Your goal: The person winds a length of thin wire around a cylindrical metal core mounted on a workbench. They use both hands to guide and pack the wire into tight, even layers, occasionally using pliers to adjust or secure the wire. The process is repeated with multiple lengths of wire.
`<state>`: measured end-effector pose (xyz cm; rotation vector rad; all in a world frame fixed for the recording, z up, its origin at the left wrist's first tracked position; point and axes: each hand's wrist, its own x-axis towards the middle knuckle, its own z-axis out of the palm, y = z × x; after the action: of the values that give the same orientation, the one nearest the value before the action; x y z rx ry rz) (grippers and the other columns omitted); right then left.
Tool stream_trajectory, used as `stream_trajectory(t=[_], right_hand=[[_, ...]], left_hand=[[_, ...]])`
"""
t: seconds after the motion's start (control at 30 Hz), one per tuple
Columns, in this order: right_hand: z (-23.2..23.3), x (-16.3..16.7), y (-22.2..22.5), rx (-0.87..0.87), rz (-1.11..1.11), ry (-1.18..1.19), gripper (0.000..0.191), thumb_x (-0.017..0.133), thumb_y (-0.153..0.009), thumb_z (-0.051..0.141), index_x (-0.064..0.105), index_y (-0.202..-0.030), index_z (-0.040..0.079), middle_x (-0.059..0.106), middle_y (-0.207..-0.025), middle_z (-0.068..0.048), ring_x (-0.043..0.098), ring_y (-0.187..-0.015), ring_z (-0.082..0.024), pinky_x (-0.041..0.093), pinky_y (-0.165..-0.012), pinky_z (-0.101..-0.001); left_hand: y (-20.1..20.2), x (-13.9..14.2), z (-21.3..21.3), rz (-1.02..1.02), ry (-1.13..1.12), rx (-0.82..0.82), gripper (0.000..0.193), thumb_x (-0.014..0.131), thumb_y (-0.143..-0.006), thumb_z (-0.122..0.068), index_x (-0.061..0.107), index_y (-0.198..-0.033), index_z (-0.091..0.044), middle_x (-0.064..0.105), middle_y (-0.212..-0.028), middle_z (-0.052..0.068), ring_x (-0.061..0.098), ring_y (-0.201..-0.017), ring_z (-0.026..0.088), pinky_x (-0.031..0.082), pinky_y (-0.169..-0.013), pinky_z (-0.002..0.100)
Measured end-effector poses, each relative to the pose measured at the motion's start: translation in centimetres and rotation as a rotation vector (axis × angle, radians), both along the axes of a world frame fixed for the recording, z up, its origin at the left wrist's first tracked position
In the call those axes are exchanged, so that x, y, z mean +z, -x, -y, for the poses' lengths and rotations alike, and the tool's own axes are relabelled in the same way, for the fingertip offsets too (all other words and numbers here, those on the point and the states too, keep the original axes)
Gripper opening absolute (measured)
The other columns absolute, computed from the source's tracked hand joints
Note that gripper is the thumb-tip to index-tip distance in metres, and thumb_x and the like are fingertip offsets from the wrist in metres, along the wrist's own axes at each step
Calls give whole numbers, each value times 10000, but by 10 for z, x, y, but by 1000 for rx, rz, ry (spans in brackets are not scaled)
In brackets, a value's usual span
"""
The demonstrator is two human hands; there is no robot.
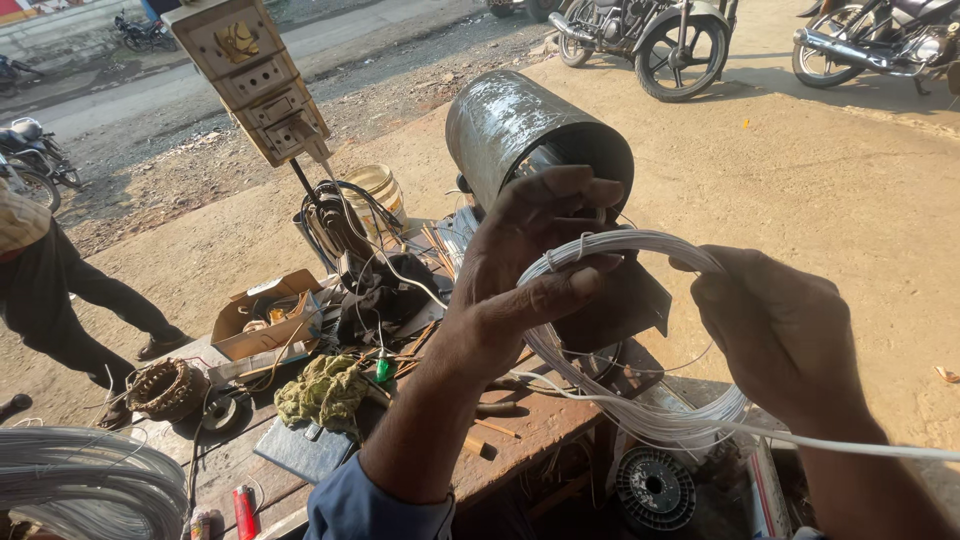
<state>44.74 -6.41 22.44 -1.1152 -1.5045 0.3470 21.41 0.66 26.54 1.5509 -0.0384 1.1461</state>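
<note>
White wire, looped into a coil [640, 340], hangs between my hands just in front of the metal drum [535, 135]: my left hand [520, 275] pinches its top, my right hand [775, 330] is closed round its far side. I judge I am shaping the loop; next it needs an even turn without letting strands slip.

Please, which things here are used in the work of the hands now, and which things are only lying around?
In use:
left hand
right hand
white wire coil
metal cylinder

Lying about:
green rag
cardboard box
copper winding
red lighter
wooden workbench
</note>
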Motion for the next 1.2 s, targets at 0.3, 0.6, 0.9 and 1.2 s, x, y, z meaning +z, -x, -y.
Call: stream_trajectory(t=[0.3,0.6,0.9,1.2], right_hand=[[-13,19,6,-131,185,17,298,585,-1047,200,732,-1233,20,616,-624,-17,568,-548,-64,431,-479,-250],[-9,19,7,-128,167,48,308,570,-1053,209,735,-1207,1,627,-631,-46,582,-549,-100,442,-489,-255],[12,20,14,-236,631,-302,987,666,-847,584,367,-1546,-45,604,-1241,-287,610,-1125,-385,510,-896,-525],[14,-3,15,-288,677,-184,1249,828,-630,609,311,-1532,-83,524,-1375,-364,530,-1214,-463,470,-992,-576]], left_hand=[[-8,4,-16,2,11,-337,784,810,-960,-122,352,-1583,6,453,-1575,230,349,-1535,283,194,-1375,427],[-20,-10,-10,111,-44,-217,385,727,-1115,-107,538,-1442,-35,571,-1414,167,493,-1438,240,345,-1305,429],[-25,5,-30,227,-108,38,214,626,-1191,-222,676,-1237,-19,736,-1210,156,709,-1239,265,585,-1133,440],[-34,6,-21,313,-3,66,324,577,-1195,-292,663,-1137,15,711,-1147,155,713,-1180,275,574,-1110,454]])
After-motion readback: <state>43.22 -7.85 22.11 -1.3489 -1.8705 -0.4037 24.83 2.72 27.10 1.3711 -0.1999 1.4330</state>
